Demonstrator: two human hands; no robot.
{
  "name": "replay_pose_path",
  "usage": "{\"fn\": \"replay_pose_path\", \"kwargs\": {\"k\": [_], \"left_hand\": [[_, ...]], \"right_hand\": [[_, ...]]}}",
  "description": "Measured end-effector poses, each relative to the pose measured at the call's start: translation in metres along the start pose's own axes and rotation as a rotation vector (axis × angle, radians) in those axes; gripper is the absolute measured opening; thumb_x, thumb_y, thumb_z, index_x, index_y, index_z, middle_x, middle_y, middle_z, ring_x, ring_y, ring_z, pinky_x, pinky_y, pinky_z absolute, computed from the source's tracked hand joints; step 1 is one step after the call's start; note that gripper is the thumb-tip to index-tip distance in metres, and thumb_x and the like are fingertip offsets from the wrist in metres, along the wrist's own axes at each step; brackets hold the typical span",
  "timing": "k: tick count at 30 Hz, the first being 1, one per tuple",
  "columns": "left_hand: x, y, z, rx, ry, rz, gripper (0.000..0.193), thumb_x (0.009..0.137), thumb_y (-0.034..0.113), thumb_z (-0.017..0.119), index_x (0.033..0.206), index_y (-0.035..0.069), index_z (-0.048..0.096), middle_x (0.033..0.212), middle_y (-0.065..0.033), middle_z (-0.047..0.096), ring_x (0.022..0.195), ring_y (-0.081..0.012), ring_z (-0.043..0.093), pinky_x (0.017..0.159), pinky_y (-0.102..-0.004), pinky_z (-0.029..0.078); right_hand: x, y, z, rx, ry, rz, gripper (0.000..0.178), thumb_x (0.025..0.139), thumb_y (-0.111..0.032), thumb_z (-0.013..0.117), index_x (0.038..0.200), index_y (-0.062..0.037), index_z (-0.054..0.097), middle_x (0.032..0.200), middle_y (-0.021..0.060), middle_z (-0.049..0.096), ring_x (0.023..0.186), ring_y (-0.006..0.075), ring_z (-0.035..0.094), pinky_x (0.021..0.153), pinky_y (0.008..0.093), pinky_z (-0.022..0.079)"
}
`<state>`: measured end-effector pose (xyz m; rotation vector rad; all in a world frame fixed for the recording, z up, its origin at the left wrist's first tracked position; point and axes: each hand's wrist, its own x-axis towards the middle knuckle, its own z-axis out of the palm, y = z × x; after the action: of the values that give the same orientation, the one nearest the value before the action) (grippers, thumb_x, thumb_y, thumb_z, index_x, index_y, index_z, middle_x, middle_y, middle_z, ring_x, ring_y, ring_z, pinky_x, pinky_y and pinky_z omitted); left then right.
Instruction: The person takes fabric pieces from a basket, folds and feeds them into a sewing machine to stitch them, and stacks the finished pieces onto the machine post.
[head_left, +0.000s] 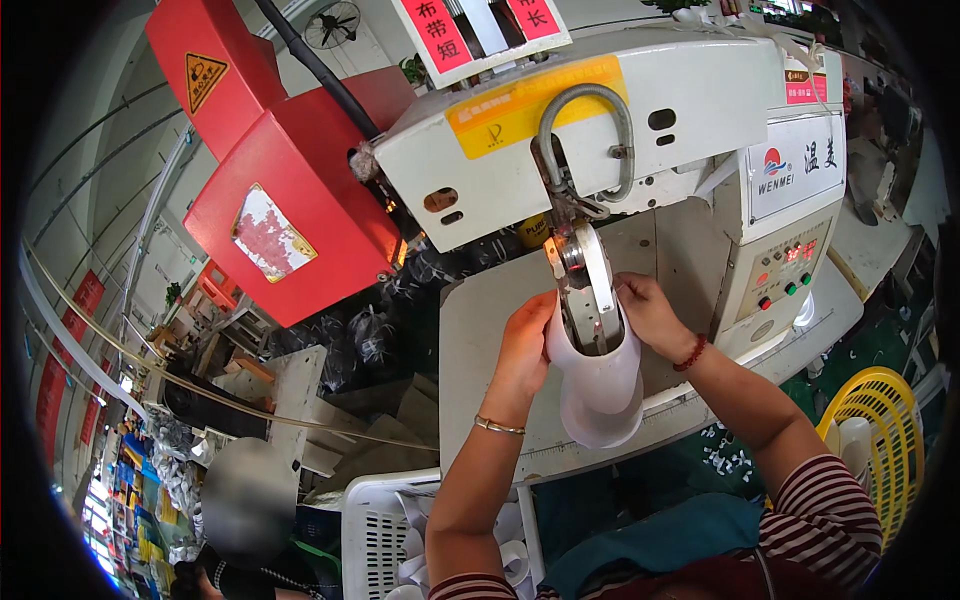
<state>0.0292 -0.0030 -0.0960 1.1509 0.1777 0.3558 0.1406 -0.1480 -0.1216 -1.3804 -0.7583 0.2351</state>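
Here, left hand (525, 345) and right hand (648, 312) grip smooth white curved piece (603, 385) around metal machine head (585, 290).

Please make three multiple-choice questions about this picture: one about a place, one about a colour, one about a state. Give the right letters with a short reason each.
1. Where does the yellow basket stand?
A. At the person's right, beside the machine table
B. On top of the machine
C. At the person's left, under the red housing

2. What colour is the piece that both hands hold at the machine's metal head?
A. Black
B. White
C. Green

3. How is the left hand placed?
A. Resting flat on the table, away from the piece
B. Hanging free in the air
C. Pressed against the left side of the piece

Answers:
1 A: the basket shows at the right edge, below the table's corner.
2 B: the piece is plainly white.
3 C: the left hand grips the piece's left side, while the right hand holds its right side.
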Motion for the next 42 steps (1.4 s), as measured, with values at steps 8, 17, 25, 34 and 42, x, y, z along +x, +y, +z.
{"fn": "replay_pose_path", "kwargs": {"k": [8, 17, 25, 34, 42], "left_hand": [[0.01, -0.056, -0.03, 0.581, 0.232, 0.281, 0.029, 0.075, -0.001, 0.05, 0.103, 0.002, 0.055, 0.06, 0.0016, 0.047, 0.053, -0.0064, 0.043, 0.047, -0.0225, 0.033], [-0.036, -0.075, -0.02, 0.378, 0.27, 0.473, 0.022, 0.089, 0.014, 0.047, 0.106, 0.002, 0.054, 0.071, 0.0041, 0.05, 0.057, -0.0013, 0.039, 0.05, -0.0171, 0.034], [-0.046, -0.083, -0.012, 0.329, 0.331, 0.391, 0.019, 0.088, 0.016, 0.054, 0.104, 0.005, 0.053, 0.064, 0.0034, 0.049, 0.052, -0.0021, 0.039, 0.046, -0.0184, 0.033], [-0.118, -0.086, -0.07, 1.049, 0.471, 0.417, 0.028, 0.077, 0.006, 0.057, 0.105, 0.013, 0.057, 0.06, -0.0105, 0.055, 0.051, -0.0241, 0.054, 0.049, -0.0328, 0.044], [-0.322, -0.09, -0.219, 1.573, 0.748, -0.661, 0.045, 0.065, 0.031, 0.066, 0.102, 0.006, 0.061, 0.085, -0.0115, 0.061, 0.084, -0.0294, 0.057, 0.073, -0.0434, 0.045]], "right_hand": [[0.003, 0.07, -0.002, -0.287, 0.101, -0.309, 0.016, 0.088, -0.004, 0.041, 0.088, 0.0037, 0.055, 0.072, 0.0226, 0.057, 0.065, 0.0305, 0.059, 0.061, 0.0348, 0.045], [-0.011, 0.036, 0.008, -0.35, -0.021, -0.205, 0.02, 0.082, 0.004, 0.039, 0.093, 0.0072, 0.055, 0.079, 0.013, 0.063, 0.073, 0.0181, 0.058, 0.069, 0.0299, 0.045], [-0.013, 0.1, -0.028, -0.435, 0.15, -0.353, 0.019, 0.077, 0.009, 0.036, 0.088, 0.0068, 0.052, 0.08, 0.0133, 0.055, 0.075, 0.0205, 0.052, 0.07, 0.0298, 0.041], [-0.023, 0.073, -0.031, -0.636, -0.036, -0.096, 0.018, 0.079, 0.008, 0.041, 0.092, 0.0039, 0.053, 0.075, 0.0109, 0.055, 0.062, 0.0165, 0.046, 0.059, 0.0267, 0.04], [-0.114, 0.054, -0.016, -0.462, 0.067, -0.234, 0.013, 0.079, 0.001, 0.055, 0.09, -0.0023, 0.06, 0.074, 0.0051, 0.058, 0.059, 0.0081, 0.048, 0.054, 0.0206, 0.038]]}}
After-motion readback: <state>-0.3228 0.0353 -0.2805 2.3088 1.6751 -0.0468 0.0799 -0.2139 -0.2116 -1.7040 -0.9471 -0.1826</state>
